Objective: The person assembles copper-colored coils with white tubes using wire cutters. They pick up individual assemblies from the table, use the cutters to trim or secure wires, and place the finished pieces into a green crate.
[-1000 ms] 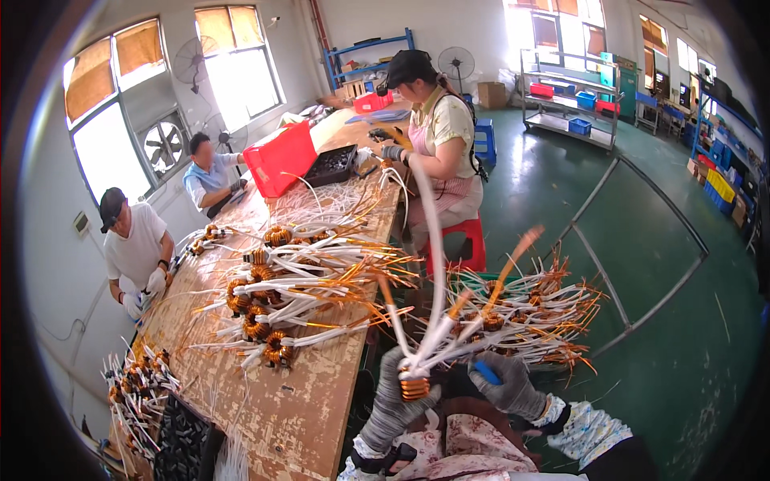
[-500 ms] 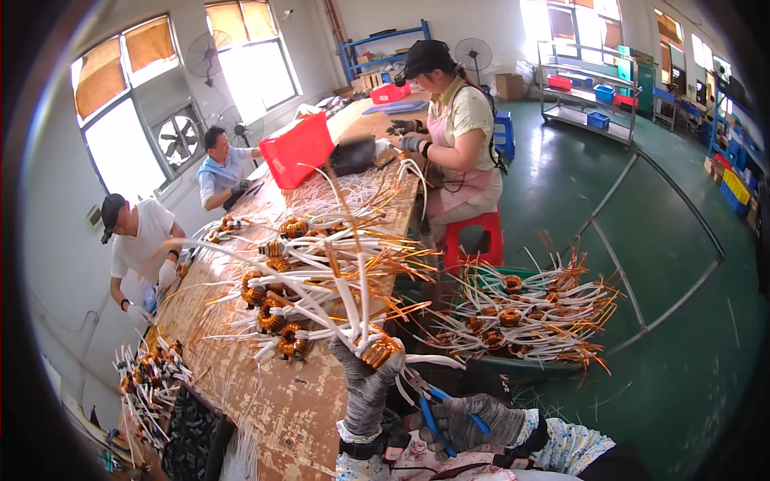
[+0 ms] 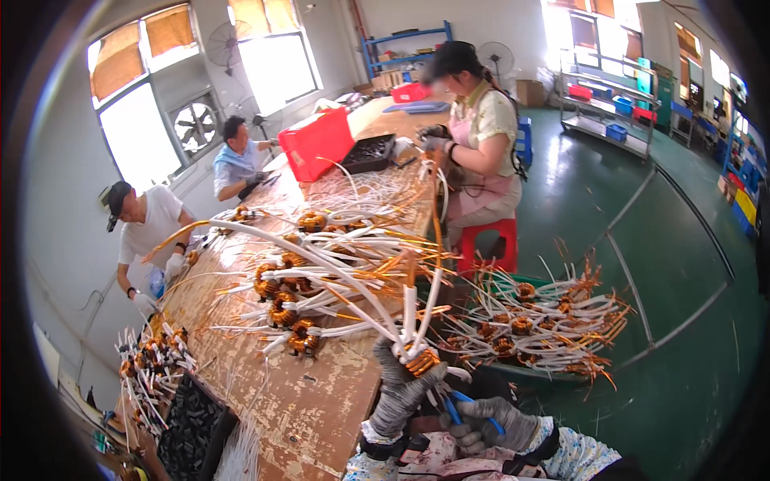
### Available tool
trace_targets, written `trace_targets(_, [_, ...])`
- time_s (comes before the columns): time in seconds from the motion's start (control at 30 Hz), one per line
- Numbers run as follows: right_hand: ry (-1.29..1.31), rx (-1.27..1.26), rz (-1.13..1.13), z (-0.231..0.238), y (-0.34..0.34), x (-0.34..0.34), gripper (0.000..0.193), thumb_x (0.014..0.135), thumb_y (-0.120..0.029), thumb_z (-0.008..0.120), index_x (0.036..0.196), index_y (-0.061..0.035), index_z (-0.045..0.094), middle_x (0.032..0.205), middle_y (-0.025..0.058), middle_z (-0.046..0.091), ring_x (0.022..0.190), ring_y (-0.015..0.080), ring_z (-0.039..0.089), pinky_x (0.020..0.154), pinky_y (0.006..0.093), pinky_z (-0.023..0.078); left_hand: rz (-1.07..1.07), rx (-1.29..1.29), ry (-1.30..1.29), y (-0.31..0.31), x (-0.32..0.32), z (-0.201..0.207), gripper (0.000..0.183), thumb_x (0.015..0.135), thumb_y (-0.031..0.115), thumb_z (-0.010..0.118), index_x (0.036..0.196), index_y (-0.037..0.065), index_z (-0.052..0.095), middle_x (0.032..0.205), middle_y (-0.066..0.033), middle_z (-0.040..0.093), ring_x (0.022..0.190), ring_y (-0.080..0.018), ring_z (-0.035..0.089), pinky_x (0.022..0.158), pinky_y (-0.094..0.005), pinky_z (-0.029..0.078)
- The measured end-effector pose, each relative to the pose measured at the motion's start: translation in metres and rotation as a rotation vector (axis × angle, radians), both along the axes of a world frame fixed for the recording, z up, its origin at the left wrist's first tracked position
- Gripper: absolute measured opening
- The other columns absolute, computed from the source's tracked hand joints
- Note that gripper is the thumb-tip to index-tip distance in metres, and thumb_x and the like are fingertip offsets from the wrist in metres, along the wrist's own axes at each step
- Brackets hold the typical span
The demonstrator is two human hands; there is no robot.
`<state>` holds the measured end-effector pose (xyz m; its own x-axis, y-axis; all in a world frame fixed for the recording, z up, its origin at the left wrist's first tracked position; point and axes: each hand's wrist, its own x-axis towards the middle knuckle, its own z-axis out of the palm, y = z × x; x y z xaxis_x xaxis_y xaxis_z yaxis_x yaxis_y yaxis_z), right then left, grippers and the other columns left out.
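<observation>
The gloved left hand (image 3: 399, 389) is clamping a toroidal coil (image 3: 420, 362) beside the workbench (image 3: 337, 401), its palm hiding the coil's underside. Orange-copper windings are showing, and white-sleeved leads (image 3: 410, 309) with copper ends are fanning upward, their long axis running away from the person, one arching left. The right hand (image 3: 501, 421) is gripping blue-handled pliers (image 3: 452, 410), their dark jaws blurring near the coil.

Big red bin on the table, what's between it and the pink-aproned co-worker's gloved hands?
In the head view, a black tray and something whitish lie between the red bin and those gloved hands.
</observation>
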<state>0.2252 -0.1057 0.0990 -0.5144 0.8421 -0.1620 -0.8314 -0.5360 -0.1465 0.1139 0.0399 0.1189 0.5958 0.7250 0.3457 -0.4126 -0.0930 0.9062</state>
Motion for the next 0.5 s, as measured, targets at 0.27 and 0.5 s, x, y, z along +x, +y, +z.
trace_targets(0.27, [-1.528, 0.413, -0.410, -0.069, -0.008, -0.021, 0.018, 0.086, -0.021, 0.057, 0.085, -0.0029, 0.052, 0.070, 0.0013, 0.050, 0.060, 0.0091, 0.046, 0.053, 0.0259, 0.041, -0.040, -0.117, -0.075, 0.017, -0.007, 0.006, 0.061, 0.071, 0.002, 0.071, 0.116, 0.015, 0.031, 0.105, -0.0052, 0.046, 0.096, -0.0181, 0.052, 0.080, -0.0319, 0.048])
trace_targets(0.5, [-1.067, -0.055, -0.719, -0.066, -0.024, -0.004, 0.015, 0.084, -0.021, 0.058, 0.085, -0.0071, 0.054, 0.061, -0.0003, 0.050, 0.047, 0.0094, 0.049, 0.041, 0.0225, 0.040, 0.091, -0.220, -0.376, 0.160, -0.036, 0.074, 0.024, 0.091, 0.026, 0.049, 0.108, 0.010, 0.045, 0.092, -0.0030, 0.052, 0.086, -0.0127, 0.053, 0.070, -0.0274, 0.049])
